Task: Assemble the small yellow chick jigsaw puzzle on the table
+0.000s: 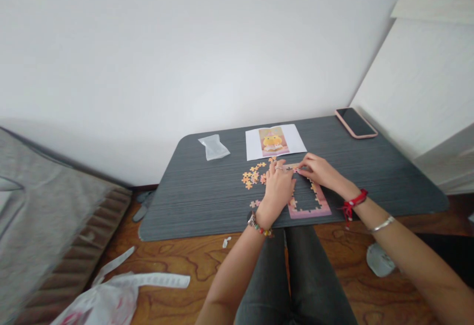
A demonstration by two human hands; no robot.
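A partly assembled jigsaw puzzle (321,205), pink around its border, lies on the dark table with its middle unfilled. My left hand (279,185) rests over its upper left side, fingers stretched out and lying on the pieces. At the top edge, my right hand (320,171) has thumb and forefinger pinched on a puzzle piece, mostly hidden by the fingertips. Loose yellow-orange puzzle pieces (249,179) are scattered left of my left hand. Behind the hands is a white reference sheet (296,140) with a picture of a yellow plush figure.
A clear plastic bag (215,147) lies at the table's back left, and a phone in a pink case (356,123) at the back right. The table (192,201) stands against a white wall. A plastic bag (111,298) and a white container (379,261) are on the floor.
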